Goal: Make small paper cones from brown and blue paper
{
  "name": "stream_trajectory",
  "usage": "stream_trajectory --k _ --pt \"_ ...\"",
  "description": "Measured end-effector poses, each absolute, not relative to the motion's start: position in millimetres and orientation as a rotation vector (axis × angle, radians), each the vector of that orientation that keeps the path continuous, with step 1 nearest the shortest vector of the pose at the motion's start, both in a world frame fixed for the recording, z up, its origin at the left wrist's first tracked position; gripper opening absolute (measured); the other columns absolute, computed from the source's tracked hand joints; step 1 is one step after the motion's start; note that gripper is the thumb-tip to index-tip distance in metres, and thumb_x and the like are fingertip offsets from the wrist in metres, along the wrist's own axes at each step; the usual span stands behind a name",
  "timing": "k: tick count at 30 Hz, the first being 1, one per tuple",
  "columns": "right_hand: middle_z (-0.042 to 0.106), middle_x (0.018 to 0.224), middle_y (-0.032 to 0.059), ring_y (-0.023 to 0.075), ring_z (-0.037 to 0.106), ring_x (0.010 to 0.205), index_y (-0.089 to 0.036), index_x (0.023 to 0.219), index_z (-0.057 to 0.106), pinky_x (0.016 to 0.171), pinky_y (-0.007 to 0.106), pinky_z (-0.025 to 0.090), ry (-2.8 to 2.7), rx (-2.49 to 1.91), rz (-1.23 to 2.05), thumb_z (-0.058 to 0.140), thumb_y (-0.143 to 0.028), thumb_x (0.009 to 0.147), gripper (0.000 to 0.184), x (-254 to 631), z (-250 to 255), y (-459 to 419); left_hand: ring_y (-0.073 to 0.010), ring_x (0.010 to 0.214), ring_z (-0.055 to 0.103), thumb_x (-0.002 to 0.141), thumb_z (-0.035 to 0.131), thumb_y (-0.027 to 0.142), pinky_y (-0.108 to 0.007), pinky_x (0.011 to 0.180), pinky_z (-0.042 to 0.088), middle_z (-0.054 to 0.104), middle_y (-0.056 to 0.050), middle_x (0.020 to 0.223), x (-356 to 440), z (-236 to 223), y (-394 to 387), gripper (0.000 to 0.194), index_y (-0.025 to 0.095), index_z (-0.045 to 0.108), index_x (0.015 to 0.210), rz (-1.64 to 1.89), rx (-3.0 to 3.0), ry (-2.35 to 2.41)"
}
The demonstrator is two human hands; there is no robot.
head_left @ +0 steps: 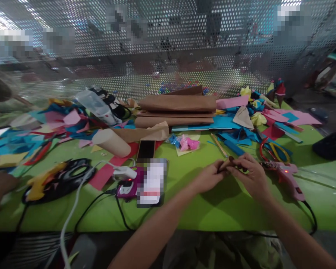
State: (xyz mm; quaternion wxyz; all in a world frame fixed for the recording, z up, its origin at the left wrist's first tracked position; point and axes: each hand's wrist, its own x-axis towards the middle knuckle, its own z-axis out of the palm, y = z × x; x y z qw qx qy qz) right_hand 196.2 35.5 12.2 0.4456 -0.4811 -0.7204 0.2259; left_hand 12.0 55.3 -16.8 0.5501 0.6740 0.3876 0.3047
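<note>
In front of me, above the green table [196, 209], both hands are closed on a small rolled piece of brown paper [226, 163]. My left hand [211, 175] grips its left end, the fingertips partly hidden. My right hand [250, 173] pinches the other side with thumb and fingers. Just right of that hand lies a pink glue gun [288, 175] with a red light lit. Scissors [273, 149] with red and yellow handles sit behind it. A pencil [220, 145] and a blue-handled tool [233, 147] lie beyond my hands.
Brown paper rolls [176, 104] and coloured scraps line the back, before a perforated metal screen [168, 63]. Left of me are a purple power strip [131, 185], phones, a white cable [75, 205] and a yellow glue gun [42, 183]. Another person's hand [1, 183] is at far left.
</note>
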Motion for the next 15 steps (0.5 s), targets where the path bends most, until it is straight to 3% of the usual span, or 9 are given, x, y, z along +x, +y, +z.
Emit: stream_trajectory --k 7,11,15 --pt "0.061 0.083 0.0034 0.0201 0.06 0.079 -0.028 0.09 0.078 0.069 0.033 0.049 -1.74 -1.15 0.567 0.07 -0.032 0.091 0.008 199.0 8.2 34.8 -0.0193 0.088 0.06 0.09 0.063 0.043 -0.03 0.082 0.048 0.064 -0.001 0.092 12.2 -13.6 52.4 0.024 0.021 0.058 0.097 0.687 1.612 0.971" --pt "0.065 0.101 0.0061 0.022 0.062 0.089 -0.031 0.113 0.075 0.071 0.033 0.049 -1.719 -1.142 0.635 0.066 -0.034 0.095 0.021 202.9 9.6 32.8 -0.0221 0.101 0.061 0.09 0.065 0.041 -0.033 0.091 0.048 0.067 -0.003 0.105 13.2 -13.3 52.4 0.027 0.022 0.06 0.108 0.805 1.524 0.923" --pt "0.064 0.098 0.0054 0.0202 0.059 0.084 -0.031 0.112 0.075 0.069 0.033 0.048 -1.71 -1.1 0.602 0.067 -0.031 0.094 0.019 202.3 13.2 31.7 -0.0231 0.102 0.062 0.088 0.067 0.036 -0.035 0.093 0.049 0.067 -0.004 0.105 12.8 -13.1 53.9 0.026 0.02 0.061 0.108 0.871 1.474 0.869"
